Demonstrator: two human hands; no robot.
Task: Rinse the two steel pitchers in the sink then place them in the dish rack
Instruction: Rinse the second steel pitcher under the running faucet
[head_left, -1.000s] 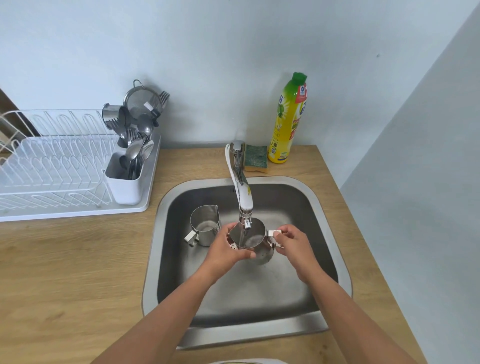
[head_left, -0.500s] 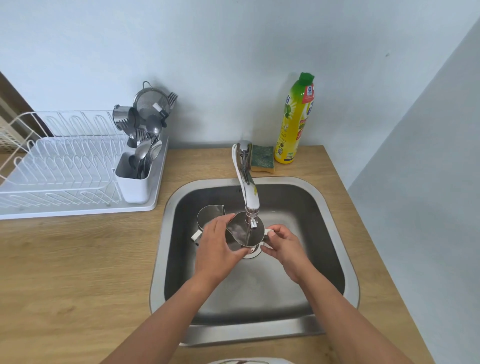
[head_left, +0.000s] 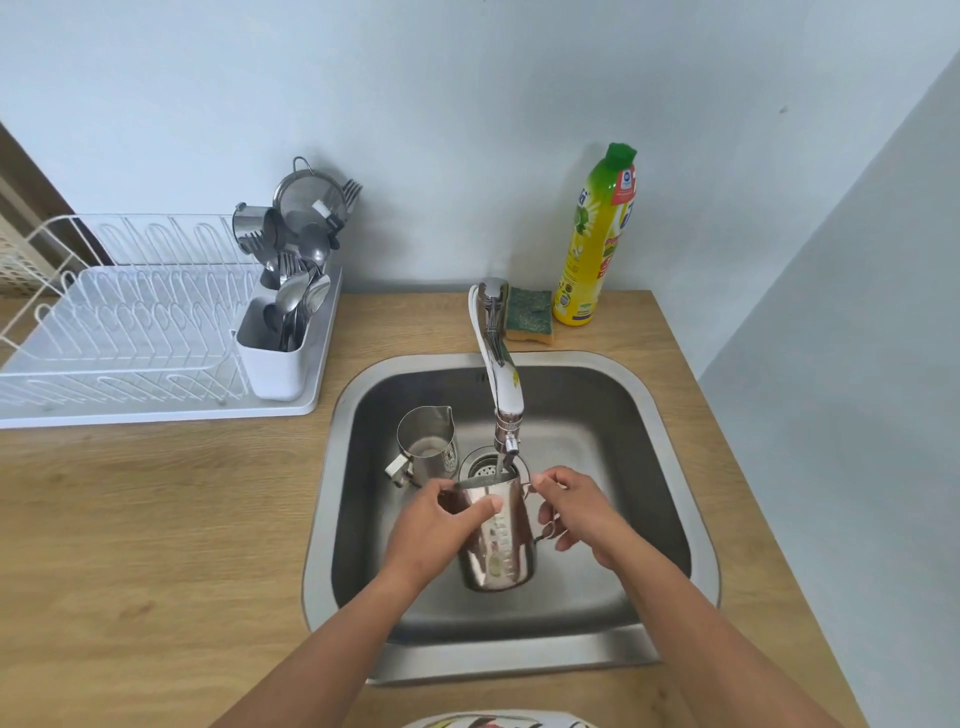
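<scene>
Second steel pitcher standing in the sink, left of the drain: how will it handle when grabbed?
The second pitcher looks like rigid polished steel, so probably stiff and slick when wet. It seems to hold a little liquid, so expect some slosh. Standing upright on the sink floor, it is unlikely to roll, though a push near its rim might tip it.

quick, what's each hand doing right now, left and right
Left hand: closed around the body of the steel pitcher under the faucet.
Right hand: grip closed on that same pitcher's handle.
</scene>
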